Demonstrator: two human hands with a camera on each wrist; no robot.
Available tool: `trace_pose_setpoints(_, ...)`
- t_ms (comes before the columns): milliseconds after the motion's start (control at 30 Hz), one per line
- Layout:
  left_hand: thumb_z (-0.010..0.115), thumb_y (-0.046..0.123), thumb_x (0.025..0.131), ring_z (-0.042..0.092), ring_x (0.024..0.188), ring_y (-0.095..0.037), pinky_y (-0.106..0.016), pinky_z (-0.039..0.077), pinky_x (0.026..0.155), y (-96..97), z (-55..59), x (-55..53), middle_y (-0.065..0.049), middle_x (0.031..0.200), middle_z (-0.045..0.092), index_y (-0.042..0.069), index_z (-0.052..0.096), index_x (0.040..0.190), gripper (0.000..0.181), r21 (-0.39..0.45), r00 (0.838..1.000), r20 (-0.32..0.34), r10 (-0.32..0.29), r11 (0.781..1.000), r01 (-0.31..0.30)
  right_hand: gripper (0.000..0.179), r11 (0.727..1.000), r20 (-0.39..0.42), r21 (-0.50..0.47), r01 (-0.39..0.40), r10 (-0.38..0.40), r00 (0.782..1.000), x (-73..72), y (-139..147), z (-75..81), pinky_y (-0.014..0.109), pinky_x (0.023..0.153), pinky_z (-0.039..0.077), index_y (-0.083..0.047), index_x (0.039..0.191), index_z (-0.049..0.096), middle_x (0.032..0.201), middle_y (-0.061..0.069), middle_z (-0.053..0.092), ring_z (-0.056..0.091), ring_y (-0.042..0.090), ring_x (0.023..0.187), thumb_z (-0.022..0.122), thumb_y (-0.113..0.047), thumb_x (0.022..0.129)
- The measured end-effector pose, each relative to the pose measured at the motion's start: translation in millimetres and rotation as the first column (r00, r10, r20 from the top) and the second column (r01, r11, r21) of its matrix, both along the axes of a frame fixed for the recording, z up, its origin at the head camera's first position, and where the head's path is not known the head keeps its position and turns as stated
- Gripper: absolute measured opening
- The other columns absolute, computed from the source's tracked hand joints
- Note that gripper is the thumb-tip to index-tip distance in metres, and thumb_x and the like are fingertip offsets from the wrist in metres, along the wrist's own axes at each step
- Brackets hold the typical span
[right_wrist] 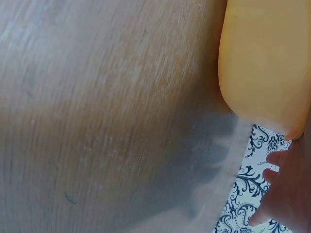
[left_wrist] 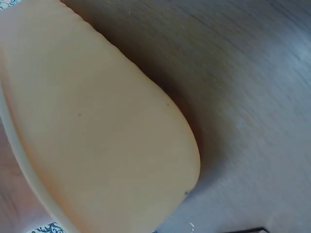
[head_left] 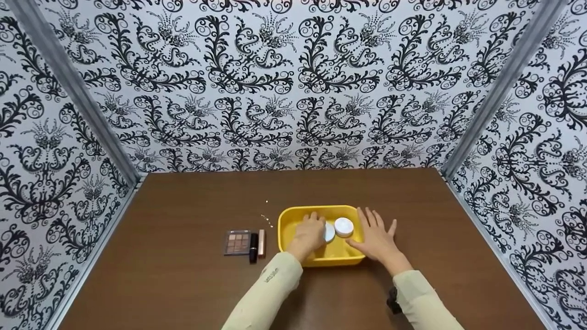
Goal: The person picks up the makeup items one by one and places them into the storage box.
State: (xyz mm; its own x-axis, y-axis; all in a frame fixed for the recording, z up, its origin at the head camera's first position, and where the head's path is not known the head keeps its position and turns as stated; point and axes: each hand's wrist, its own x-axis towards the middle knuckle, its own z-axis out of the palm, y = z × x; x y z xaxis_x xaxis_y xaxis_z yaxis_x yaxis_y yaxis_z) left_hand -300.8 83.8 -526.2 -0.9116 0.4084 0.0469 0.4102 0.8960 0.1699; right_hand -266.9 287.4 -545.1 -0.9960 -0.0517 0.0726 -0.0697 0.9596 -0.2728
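A yellow plastic tub [head_left: 335, 261] stands on the brown table, with two round white-topped containers inside. My left hand [head_left: 310, 234] reaches down into its left half. Right beside its fingers, partly hidden by the hand, lies one white round container [head_left: 329, 232]; I cannot tell whether the fingers grip it. The other white round container [head_left: 344, 227] sits a little to the right. My right hand [head_left: 377, 236] rests at the tub's right rim, fingers spread and straight, thumb over the inside. Both wrist views mostly show the tub's outer wall [left_wrist: 107, 121].
Left of the tub lie an eyeshadow palette [head_left: 238, 242], a black tube [head_left: 253, 248] and a slim pink-gold tube [head_left: 262, 243]. Several small pale bits [head_left: 267, 220] are scattered on the table [head_left: 192, 284] behind them. Patterned panels [head_left: 293, 91] enclose the back and sides.
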Motion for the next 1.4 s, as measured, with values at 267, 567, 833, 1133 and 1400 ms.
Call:
trace_pose_setpoints(267, 0.08, 0.03, 0.082, 0.062, 0.108, -0.029, -0.043, 0.058, 0.085, -9.1, 14.6, -5.0, -0.009, 0.118, 0.063, 0.012, 0.062, 0.12, 0.045, -0.011, 0.999, 0.041, 0.031, 0.999, -0.031, 0.099, 1.0, -0.004, -0.002, -0.002, 0.002, 1.0, 1.4, -0.4, 0.8, 0.083, 0.109, -0.001, -0.009, 0.159, 0.021, 0.162, 0.022, 0.025, 0.022, 0.044, 0.15, 0.068, -0.055, 0.085)
trace_pose_setpoints(567, 0.077, 0.033, 0.086, 0.065, 0.108, -0.029, -0.042, 0.057, 0.088, -25.2, 45.1, -5.1, -0.009, 0.12, 0.064, 0.013, 0.061, 0.121, 0.043, 0.016, 1.0, 0.012, -0.018, 1.0, 0.018, 0.1, 1.0, 0.015, -0.013, -0.006, 0.006, 1.0, -0.3, 0.1, 0.0, 0.082, 0.108, -0.006, -0.009, 0.16, 0.018, 0.163, 0.023, 0.022, 0.019, 0.046, 0.15, 0.067, -0.055, 0.086)
trace_pose_setpoints(833, 0.075, 0.035, 0.088, 0.065, 0.109, -0.028, -0.042, 0.058, 0.089, -44.1, 64.1, -5.3, -0.007, 0.12, 0.064, 0.015, 0.061, 0.122, 0.042, 0.041, 0.999, -0.032, -0.011, 0.999, 0.012, 0.1, 1.0, 0.012, -0.019, -0.01, 0.01, 1.0, -1.0, 0.5, 0.3, 0.082, 0.108, -0.008, -0.009, 0.16, 0.018, 0.163, 0.023, 0.022, 0.018, 0.046, 0.15, 0.068, -0.055, 0.086)
trace_pose_setpoints(1133, 0.075, 0.032, 0.088, 0.065, 0.107, -0.03, -0.044, 0.059, 0.086, -71.0, 75.6, -5.7, -0.009, 0.118, 0.064, 0.012, 0.061, 0.118, 0.038, 0.092, 0.998, -0.064, 0.003, 0.996, 0.003, 0.099, 1.0, 0.013, -0.018, -0.016, 0.016, 1.0, 0.0, -0.2, 2.1, 0.083, 0.107, -0.007, -0.008, 0.159, 0.018, 0.163, 0.023, 0.022, 0.019, 0.047, 0.15, 0.068, -0.054, 0.087)
trace_pose_setpoints(1400, 0.076, 0.026, 0.086, 0.065, 0.104, -0.034, -0.048, 0.057, 0.087, -95.5, 77.0, -5.9, -0.012, 0.112, 0.065, 0.008, 0.061, 0.113, 0.036, 0.161, 0.995, -0.088, 0.042, 0.987, -0.027, 0.099, 1.0, 0.009, 0.0, -0.013, 0.013, 1.0, 0.8, -0.3, 3.5, 0.083, 0.108, -0.001, -0.009, 0.159, 0.018, 0.163, 0.023, 0.023, 0.02, 0.047, 0.149, 0.067, -0.055, 0.087)
